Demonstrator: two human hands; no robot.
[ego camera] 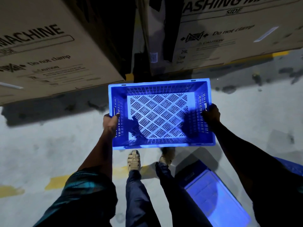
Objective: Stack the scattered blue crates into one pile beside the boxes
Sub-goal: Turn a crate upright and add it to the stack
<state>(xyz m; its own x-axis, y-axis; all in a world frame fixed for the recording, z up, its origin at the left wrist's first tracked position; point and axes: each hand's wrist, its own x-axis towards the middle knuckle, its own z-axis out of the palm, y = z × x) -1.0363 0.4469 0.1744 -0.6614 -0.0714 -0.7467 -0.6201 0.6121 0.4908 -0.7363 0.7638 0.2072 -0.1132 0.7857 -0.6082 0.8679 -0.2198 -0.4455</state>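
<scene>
Blue slotted plastic forms the crate (pixel 161 114), which hangs level above the floor (pixel 49 145), its open top facing the camera and its perforated base showing a diamond pattern of slits. It sits in front of the person's feet (pixel 134 160), just short of the gap between two cardboard boxes.

The left hand (pixel 110 122) grips the crate's left short wall, thumb hooked over the rim and inside, the fingers wrapped round the outer side. The right hand (pixel 211 115) clasps the right short wall near its handle slot, fingers curled over the rim.

A second blue crate (pixel 216 197) lies on the floor at lower right, partly behind the right arm.

The floor is pale grey concrete, stained with dark blotches and crossed by worn yellow paint marks (pixel 55 182). The left box (pixel 49 49) and the right box (pixel 237 33) stand on it, both printed "Do not clamp"; the lighting is dim.
</scene>
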